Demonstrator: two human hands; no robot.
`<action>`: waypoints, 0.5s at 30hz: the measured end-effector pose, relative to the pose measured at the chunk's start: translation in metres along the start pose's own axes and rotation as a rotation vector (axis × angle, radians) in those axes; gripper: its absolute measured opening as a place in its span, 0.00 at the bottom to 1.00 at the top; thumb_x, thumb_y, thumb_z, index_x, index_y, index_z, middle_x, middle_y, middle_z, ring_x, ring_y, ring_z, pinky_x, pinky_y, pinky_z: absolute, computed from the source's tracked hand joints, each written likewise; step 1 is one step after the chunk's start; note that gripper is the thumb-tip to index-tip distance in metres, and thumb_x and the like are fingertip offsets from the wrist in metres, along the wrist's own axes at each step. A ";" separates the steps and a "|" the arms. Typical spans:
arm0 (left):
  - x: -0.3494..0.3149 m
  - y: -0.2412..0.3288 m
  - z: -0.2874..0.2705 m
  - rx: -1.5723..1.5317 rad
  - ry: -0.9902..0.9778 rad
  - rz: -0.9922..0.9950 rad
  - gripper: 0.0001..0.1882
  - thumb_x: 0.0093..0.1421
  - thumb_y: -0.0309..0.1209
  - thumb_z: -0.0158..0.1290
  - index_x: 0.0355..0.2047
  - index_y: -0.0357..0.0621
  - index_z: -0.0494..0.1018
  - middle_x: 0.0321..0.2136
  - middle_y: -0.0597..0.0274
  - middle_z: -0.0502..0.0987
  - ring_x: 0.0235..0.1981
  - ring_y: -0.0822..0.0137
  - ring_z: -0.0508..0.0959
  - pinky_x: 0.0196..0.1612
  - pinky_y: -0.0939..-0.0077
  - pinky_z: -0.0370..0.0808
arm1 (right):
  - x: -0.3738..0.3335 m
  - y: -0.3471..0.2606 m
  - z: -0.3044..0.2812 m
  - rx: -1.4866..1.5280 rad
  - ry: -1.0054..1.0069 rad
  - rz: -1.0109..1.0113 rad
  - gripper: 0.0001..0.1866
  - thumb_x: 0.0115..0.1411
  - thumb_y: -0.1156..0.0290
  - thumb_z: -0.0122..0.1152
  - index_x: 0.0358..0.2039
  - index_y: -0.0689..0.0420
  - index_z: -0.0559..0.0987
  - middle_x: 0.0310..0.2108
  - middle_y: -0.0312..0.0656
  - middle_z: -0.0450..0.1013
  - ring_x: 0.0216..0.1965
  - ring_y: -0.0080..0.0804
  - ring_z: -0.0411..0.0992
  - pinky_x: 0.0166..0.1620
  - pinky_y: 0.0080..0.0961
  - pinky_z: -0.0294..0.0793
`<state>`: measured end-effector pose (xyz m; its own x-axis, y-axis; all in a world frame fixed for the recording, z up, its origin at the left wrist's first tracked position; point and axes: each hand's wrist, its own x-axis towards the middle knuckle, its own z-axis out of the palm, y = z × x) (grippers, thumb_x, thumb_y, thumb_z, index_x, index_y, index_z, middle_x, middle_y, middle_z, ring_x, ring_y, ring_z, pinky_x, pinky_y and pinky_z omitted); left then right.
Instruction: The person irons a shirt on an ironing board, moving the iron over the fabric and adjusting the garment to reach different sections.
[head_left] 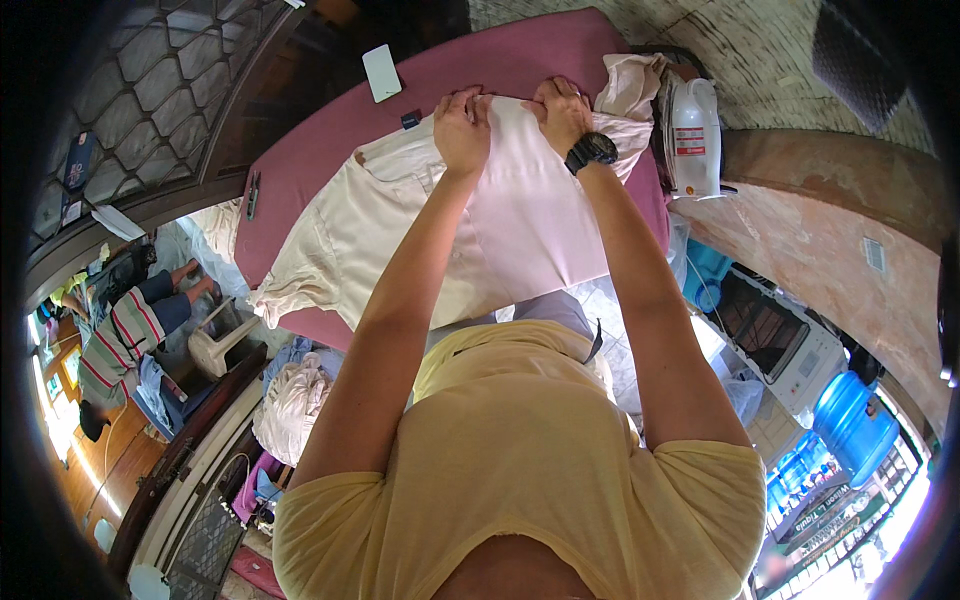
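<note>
A pale cream shirt (540, 220) lies spread over a maroon padded ironing board (320, 150), its near edge hanging by my lap. At the cloth's far edge my left hand (463, 130) has its fingers bent onto the fabric. Close to its right, my right hand (562, 115), with a black watch (591, 151) on the wrist, grips the same edge. A short stretch of cloth runs between my two thumbs. The fingertips are partly hidden. Bunched cream cloth (630, 88) sits just right of my right hand.
A white iron (692, 135) stands at the board's right end. On the board lie a white flat rectangular object (381, 73), a small dark piece (411, 119) and a dark slim object (253, 195). Another person (135, 325) is at far left, near a beige stool (215, 340). Crumpled clothes (292, 405) lie lower left.
</note>
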<state>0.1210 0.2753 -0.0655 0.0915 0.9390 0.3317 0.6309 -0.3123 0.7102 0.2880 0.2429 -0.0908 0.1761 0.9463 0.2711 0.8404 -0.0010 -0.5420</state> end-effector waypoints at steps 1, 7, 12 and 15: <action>0.001 0.002 0.000 0.036 -0.004 -0.021 0.12 0.49 0.27 0.63 0.36 0.44 0.79 0.22 0.57 0.74 0.26 0.58 0.75 0.32 0.66 0.72 | 0.000 0.003 0.001 0.070 -0.009 0.009 0.09 0.52 0.68 0.65 0.30 0.55 0.75 0.32 0.44 0.73 0.35 0.47 0.73 0.38 0.42 0.71; 0.005 -0.009 0.000 0.074 -0.034 0.005 0.10 0.48 0.28 0.63 0.32 0.46 0.78 0.26 0.59 0.74 0.34 0.58 0.73 0.36 0.65 0.70 | -0.001 0.006 -0.009 0.120 -0.116 0.065 0.12 0.47 0.73 0.68 0.31 0.59 0.74 0.31 0.47 0.72 0.37 0.49 0.73 0.40 0.40 0.72; 0.017 0.003 -0.008 0.313 -0.147 0.223 0.08 0.52 0.26 0.58 0.34 0.50 0.75 0.37 0.62 0.72 0.44 0.55 0.69 0.44 0.58 0.64 | 0.002 0.002 -0.011 0.244 -0.167 0.123 0.12 0.48 0.70 0.69 0.32 0.56 0.76 0.32 0.45 0.76 0.37 0.44 0.75 0.42 0.36 0.74; 0.022 -0.006 -0.012 0.315 -0.259 0.253 0.06 0.54 0.25 0.55 0.33 0.49 0.72 0.37 0.62 0.72 0.44 0.54 0.68 0.45 0.57 0.62 | 0.005 0.002 -0.007 0.194 -0.165 0.100 0.12 0.48 0.69 0.69 0.32 0.56 0.77 0.32 0.44 0.77 0.36 0.43 0.76 0.41 0.35 0.75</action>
<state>0.1102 0.2962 -0.0547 0.4362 0.8566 0.2755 0.7631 -0.5144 0.3912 0.2941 0.2458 -0.0848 0.1544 0.9844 0.0841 0.7061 -0.0504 -0.7063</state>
